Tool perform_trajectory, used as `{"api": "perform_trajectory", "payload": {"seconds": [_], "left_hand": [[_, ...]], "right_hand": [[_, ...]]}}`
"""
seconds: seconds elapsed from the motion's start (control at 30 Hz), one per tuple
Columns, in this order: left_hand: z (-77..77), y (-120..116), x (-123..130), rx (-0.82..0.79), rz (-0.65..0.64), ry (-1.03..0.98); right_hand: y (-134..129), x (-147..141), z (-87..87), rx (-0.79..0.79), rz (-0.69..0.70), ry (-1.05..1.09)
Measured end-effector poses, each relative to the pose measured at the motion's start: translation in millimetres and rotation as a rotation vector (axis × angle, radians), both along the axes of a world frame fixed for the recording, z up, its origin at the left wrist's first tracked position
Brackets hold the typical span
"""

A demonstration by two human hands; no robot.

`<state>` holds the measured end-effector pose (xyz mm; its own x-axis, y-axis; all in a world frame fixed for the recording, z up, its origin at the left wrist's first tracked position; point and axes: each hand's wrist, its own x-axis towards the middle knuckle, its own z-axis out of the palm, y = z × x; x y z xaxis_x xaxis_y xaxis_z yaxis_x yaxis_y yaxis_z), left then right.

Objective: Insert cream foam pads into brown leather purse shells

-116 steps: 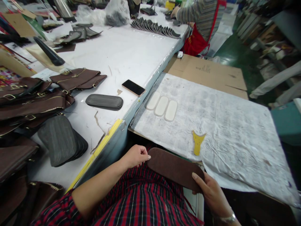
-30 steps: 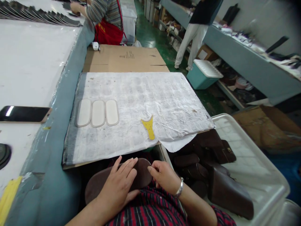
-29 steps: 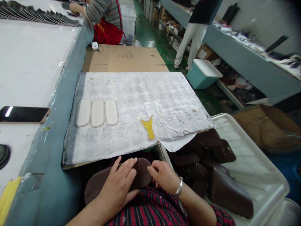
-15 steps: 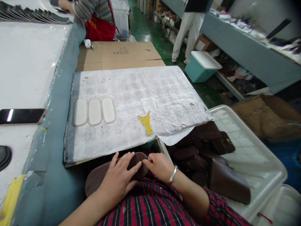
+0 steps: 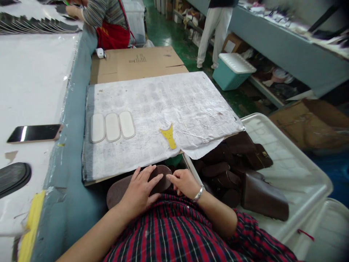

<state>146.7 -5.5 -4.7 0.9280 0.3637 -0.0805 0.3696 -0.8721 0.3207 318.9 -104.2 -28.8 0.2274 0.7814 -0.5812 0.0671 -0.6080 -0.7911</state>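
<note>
A long brown leather-like piece [image 5: 117, 193] with rounded ends lies at my lap, below the near edge of the white-covered board. My left hand [image 5: 139, 189] rests across its top with the fingers spread, hiding its middle. At the piece's right end, the thumb and forefinger of my right hand [image 5: 185, 183] pinch at the rim; the other fingers are curled in. On the board [image 5: 152, 98] lie a yellow Y-shaped piece [image 5: 169, 137] and three pale oblong pieces with rounded corners [image 5: 112, 126].
To my right, a white tray [image 5: 297, 163] holds several dark brown leather items [image 5: 264, 196]. The left table [image 5: 32, 80] carries a phone [image 5: 35, 133] and stacked black oval pieces [image 5: 16, 176]. Behind the board lies cardboard [image 5: 141, 60]. Two people are farther off, near a teal bin [image 5: 231, 72].
My view has shifted slightly, so the board and table sit differently in the picture. My right hand's pinch has moved slightly at the brown piece's end; the left hand stays spread on it.
</note>
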Motion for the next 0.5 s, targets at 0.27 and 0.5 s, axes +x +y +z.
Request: {"api": "perform_trajectory", "payload": {"seconds": [0.27,0.5], "left_hand": [[-12.9,0,-6,0.009,0.035,-0.133],[-14.0,3,-7,0.019,0.027,-0.142]], "right_hand": [[16,-31,21.7,0.164,0.096,-0.11],[5,-10,22.4,0.207,0.162,-0.356]]}}
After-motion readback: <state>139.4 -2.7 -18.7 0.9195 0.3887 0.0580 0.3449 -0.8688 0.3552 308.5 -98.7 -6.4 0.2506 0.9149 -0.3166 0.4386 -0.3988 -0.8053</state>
